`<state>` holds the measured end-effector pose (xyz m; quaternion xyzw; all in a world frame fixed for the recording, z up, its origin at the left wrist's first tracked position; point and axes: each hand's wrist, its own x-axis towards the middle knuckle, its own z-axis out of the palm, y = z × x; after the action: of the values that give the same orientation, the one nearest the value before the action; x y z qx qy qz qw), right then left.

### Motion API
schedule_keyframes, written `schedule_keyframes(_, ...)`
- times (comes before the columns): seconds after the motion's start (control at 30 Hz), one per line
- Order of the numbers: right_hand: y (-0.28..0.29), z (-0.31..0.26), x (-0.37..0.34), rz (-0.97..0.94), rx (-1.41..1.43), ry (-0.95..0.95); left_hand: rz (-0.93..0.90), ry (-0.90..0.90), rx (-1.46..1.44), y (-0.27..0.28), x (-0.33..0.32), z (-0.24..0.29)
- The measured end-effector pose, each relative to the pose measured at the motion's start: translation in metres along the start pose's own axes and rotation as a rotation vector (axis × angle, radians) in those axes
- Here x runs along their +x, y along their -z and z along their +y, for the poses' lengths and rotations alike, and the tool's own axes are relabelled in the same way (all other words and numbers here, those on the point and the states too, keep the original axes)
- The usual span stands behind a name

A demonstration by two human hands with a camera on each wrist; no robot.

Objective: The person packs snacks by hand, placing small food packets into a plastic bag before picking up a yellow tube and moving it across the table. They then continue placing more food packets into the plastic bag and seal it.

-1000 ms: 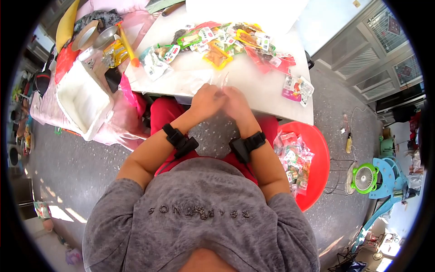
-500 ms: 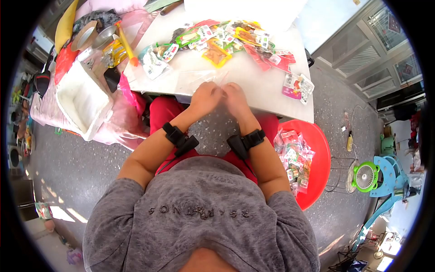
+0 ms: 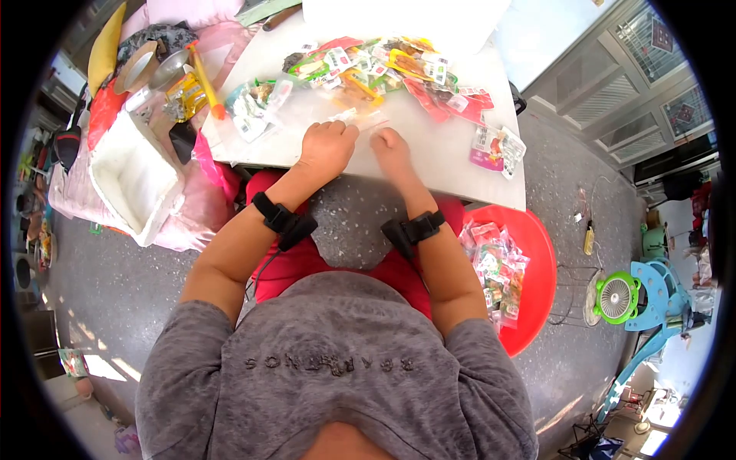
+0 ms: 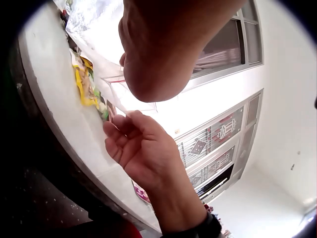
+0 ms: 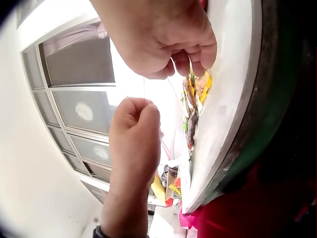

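Note:
A clear plastic zip bag with a thin red line along its mouth stretches between both hands, over the table's near edge. My left hand pinches one side of it, fingers curled; in the right wrist view that left hand shows a thumb pressed on the forefinger. My right hand pinches the other side; its thumb and forefinger meet at the bag's edge in the left wrist view, where the right hand has its other fingers loosely curled. Beyond the hands lies a pile of snack packets.
A silvery packet lies left on the white table, a purple-and-white one right. A red basin of bagged packets stands below the right edge. A white foam box sits on pink cloth at left.
My hands have moved apart and slightly forward over the table, from nearly touching to a gap between them, with the bag drawn out across it.

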<state>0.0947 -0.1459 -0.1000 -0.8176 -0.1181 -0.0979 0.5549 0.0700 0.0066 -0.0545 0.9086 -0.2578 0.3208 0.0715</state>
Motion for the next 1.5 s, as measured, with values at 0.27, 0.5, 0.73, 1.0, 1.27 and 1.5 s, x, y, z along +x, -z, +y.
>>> schedule_keyframes(0.27, 0.066, 0.058, 0.041, 0.286, -0.730, 0.087, -0.381, 0.408, -0.204, -0.057, -0.019, 0.008)
schedule_keyframes(0.5, 0.090, 0.098, 0.069, 0.191, -1.026, 0.081, -0.399, 0.465, -0.383, -0.055, -0.024, 0.002)
schedule_keyframes(0.73, 0.095, 0.075, 0.057, 0.270, -0.827, 0.290, -0.423, 0.467, -0.316, -0.058, -0.024, 0.005)
schedule_keyframes(1.0, 0.112, -0.007, -0.028, 0.195, 0.427, -0.490, -0.378, 0.553, -0.370, -0.065, -0.019, 0.016)
schedule_keyframes(1.27, 0.102, 0.007, -0.052, -0.031, 0.593, -0.628, -0.333, 0.532, -0.442, -0.062, -0.016, 0.028)
schedule_keyframes(1.5, 0.093, 0.024, -0.038, -0.098, 0.662, -0.655, -0.374, 0.413, -0.318, -0.044, -0.010, 0.041)
